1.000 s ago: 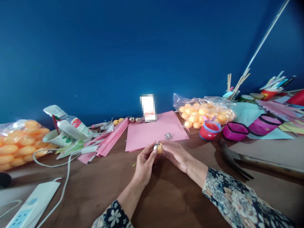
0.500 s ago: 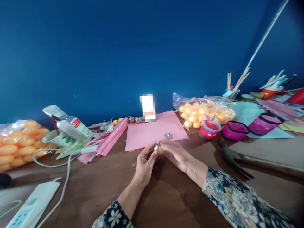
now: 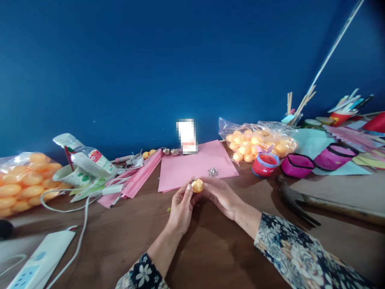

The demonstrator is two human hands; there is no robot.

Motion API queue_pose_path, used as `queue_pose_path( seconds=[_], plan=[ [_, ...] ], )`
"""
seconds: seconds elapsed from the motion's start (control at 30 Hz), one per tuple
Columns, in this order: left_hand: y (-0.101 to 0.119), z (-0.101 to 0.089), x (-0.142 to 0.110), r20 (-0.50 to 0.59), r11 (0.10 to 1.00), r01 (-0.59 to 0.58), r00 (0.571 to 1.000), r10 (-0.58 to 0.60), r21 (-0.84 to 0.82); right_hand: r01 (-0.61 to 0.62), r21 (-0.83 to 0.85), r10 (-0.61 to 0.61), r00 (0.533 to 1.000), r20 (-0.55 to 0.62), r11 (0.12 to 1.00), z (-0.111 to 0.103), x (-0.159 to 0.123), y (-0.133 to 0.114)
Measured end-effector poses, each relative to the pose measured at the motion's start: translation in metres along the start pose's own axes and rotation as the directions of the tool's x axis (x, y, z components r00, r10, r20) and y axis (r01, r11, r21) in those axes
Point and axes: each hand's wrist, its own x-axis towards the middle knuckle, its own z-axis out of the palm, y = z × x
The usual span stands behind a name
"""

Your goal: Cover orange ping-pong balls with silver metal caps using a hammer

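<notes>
Between my two hands is a small orange ball, with a bit of silver covering showing at its left edge. My left hand pinches the ball from the left, thumb on the near side. From the right, the fingertips of my right hand close on the same ball; some of its fingers are hidden behind it. Just beyond my hands lies a stack of pink paper. A little heap of shiny silver pieces rests on that paper.
Bags of orange balls stand at left and right. A claw hammer lies at right, near a red pot and magenta pouches. At left are a bottle, a white cable and a power strip. Two silver balls sit at the back.
The ball has been turned in my fingers: its silver patch faced up and toward me before, and now the plain orange side shows. Both hands stay in nearly the same place.
</notes>
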Motion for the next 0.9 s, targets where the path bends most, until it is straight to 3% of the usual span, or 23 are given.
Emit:
queue_pose_path(
  seconds=[0.17,0.43,0.53,0.9],
  plan=[
    [0.0012,0.0003,-0.0011,-0.021,0.998,0.006,1.0,-0.005,0.059,-0.021,0.03,0.021,1.0,0.007,0.999,-0.001,0.0001,0.0007],
    [0.0031,0.0016,-0.0025,0.04,0.998,0.023,0.999,-0.025,0.053,-0.063,0.033,0.063,0.998,0.019,0.997,-0.0007,-0.0013,-0.0031],
    [0.0027,0.0016,-0.0017,0.002,1.0,0.02,1.0,-0.02,0.02,-0.073,-0.011,0.073,0.997,0.025,0.997,0.001,-0.003,-0.0051],
    [0.0027,0.0019,-0.005,-0.028,0.997,0.004,1.0,-0.002,0.081,0.099,-0.285,-0.117,0.992,-0.049,0.953,0.0068,-0.0033,-0.0005]
  ],
)
